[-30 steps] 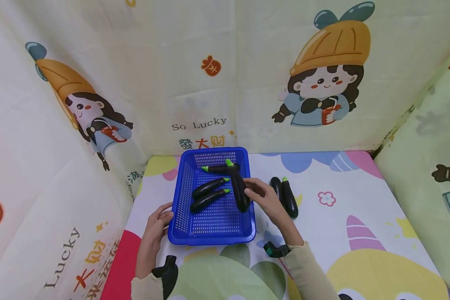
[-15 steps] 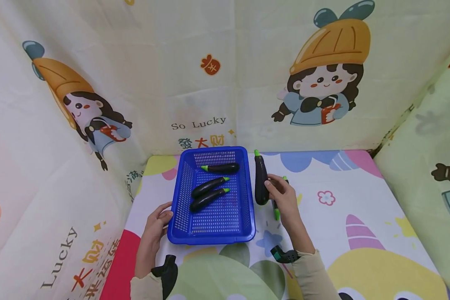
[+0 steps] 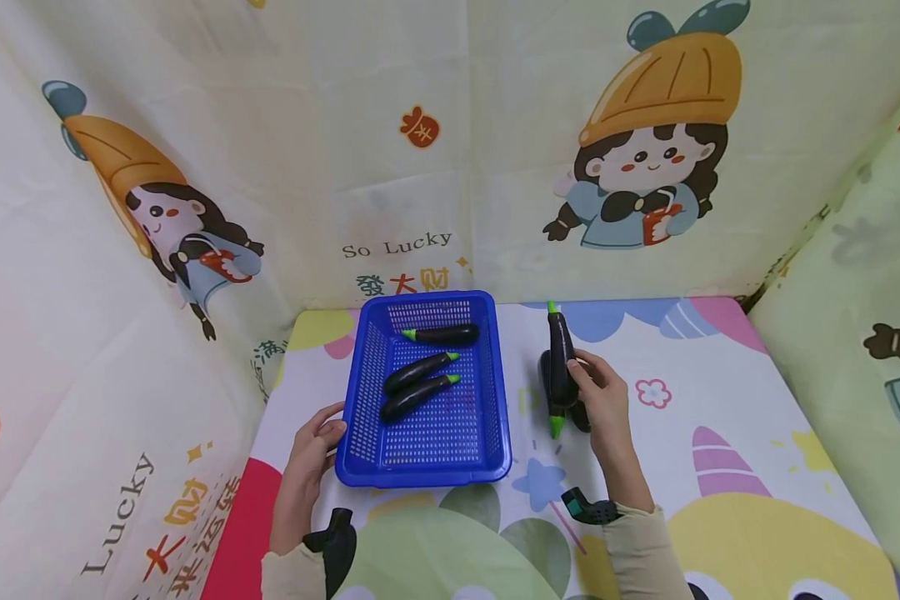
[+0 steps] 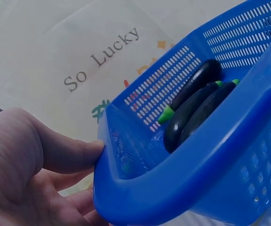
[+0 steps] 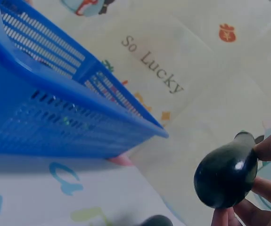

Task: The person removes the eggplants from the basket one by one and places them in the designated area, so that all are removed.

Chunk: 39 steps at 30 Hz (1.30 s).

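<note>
A person's right hand [image 3: 603,404] grasps a glossy, dark purple-black eggplant with a bright green stem end [image 3: 561,358], its thumb and fingers pinched around the thick lower part. This eggplant is held upright in the head view, green end pointing away from the person, just above two more dark, glossy eggplants lying on the tabletop: one with its green end toward the person [image 3: 556,425], and a second mostly hidden under the hand [image 3: 582,418]. The right wrist view shows the gripped one's rounded base up close, raised clear of the tabletop. The left hand [image 3: 312,446] holds a rectangular, blue plastic basket with slotted walls [image 3: 423,481] by its left side, thumb at the rim and the other fingers below it on the outside. Inside the basket lie three further eggplants: one crosswise near the far wall [image 3: 442,336], and two slanted side by side in the middle, the farther [image 3: 420,374] and the nearer [image 3: 418,400], their green ends pointing right. The basket stands on the tabletop's white cloth with colourful cartoon prints [image 3: 727,392], left of the right hand; behind it hangs a cream printed fabric backdrop [image 3: 510,167].
</note>
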### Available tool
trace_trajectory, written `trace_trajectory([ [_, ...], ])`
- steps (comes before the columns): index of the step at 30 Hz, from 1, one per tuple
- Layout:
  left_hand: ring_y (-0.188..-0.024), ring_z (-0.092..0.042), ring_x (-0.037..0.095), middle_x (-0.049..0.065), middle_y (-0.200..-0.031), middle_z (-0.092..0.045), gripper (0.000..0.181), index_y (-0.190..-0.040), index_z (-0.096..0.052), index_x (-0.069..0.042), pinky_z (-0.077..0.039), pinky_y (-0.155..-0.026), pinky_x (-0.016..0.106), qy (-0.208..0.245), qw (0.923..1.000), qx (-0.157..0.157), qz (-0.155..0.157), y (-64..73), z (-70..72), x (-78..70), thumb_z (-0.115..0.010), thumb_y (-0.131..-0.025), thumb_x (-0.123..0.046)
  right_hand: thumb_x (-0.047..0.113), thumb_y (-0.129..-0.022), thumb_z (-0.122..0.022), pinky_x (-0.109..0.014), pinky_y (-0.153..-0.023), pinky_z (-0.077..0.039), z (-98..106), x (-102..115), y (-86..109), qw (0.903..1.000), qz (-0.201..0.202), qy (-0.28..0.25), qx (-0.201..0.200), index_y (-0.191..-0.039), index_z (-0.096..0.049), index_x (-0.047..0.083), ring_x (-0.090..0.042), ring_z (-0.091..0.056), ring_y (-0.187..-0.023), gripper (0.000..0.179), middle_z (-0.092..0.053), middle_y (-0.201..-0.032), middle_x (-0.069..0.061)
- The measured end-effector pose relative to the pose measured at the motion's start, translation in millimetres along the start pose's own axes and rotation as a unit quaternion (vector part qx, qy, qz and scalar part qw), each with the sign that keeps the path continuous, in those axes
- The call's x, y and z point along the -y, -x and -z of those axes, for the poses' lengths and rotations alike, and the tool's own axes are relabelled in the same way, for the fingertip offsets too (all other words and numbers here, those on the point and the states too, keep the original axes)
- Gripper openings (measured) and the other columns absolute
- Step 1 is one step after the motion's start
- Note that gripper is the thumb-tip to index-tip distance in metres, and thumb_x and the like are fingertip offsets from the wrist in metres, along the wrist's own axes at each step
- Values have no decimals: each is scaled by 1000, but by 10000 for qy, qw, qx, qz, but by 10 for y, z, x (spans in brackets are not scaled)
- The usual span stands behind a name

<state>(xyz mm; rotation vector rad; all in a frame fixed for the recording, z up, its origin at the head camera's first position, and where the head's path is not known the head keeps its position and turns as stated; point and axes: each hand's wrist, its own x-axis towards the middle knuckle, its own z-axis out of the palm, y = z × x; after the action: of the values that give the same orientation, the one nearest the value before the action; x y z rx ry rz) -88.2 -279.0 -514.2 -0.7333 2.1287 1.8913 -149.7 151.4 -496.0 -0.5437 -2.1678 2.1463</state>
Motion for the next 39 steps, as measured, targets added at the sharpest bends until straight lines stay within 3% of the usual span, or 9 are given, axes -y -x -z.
trace_trajectory([
  [9,-79,-68,7,-13,-91,-73,46,-152,-50,-13,-56,-70,22,-10,10000,-35,-28,-9,2,1,-50,-107,-10,32,-104,-62,-20,-94,-43,142,-30,-26,9986,-147,-33,-500,-140,-66,13,-10,-56,-105,40,-65,-97,24],
  [18,-79,-68,7,-14,-91,-73,46,-152,-50,-12,-56,-70,22,12,10000,-42,-26,-8,3,3,-51,-107,-10,32,-105,-60,-17,-87,-43,274,-117,-102,9958,-156,84,-893,-138,-68,14,-9,-55,-102,39,-65,-97,22],
  [31,-80,-68,7,-13,-92,-73,46,-153,-50,-13,-55,-71,22,-24,10000,-20,-7,5,10,9,-51,-107,-11,30,-105,-56,-11,-79,-45,390,-276,-201,9924,-339,527,-1056,-139,-67,10,-3,-55,-100,41,-63,-137,-12],
  [35,-82,-67,8,-13,-93,-72,46,-154,-49,-15,-55,-72,22,-28,10000,-20,44,12,8,5,-52,-107,-13,30,-105,-55,-11,-81,-43,401,-346,-235,9916,-382,655,-1049,-140,-66,8,-2,-54,-100,43,-62,-139,-14],
  [39,-83,-67,9,-13,-93,-72,47,-154,-49,-14,-55,-73,22,-5,10000,-30,50,20,4,2,-52,-107,-13,31,-105,-56,-12,-76,-44,408,-410,-276,9888,-326,893,-1147,-138,-68,8,-3,-55,-94,42,-67,-126,-12],
])
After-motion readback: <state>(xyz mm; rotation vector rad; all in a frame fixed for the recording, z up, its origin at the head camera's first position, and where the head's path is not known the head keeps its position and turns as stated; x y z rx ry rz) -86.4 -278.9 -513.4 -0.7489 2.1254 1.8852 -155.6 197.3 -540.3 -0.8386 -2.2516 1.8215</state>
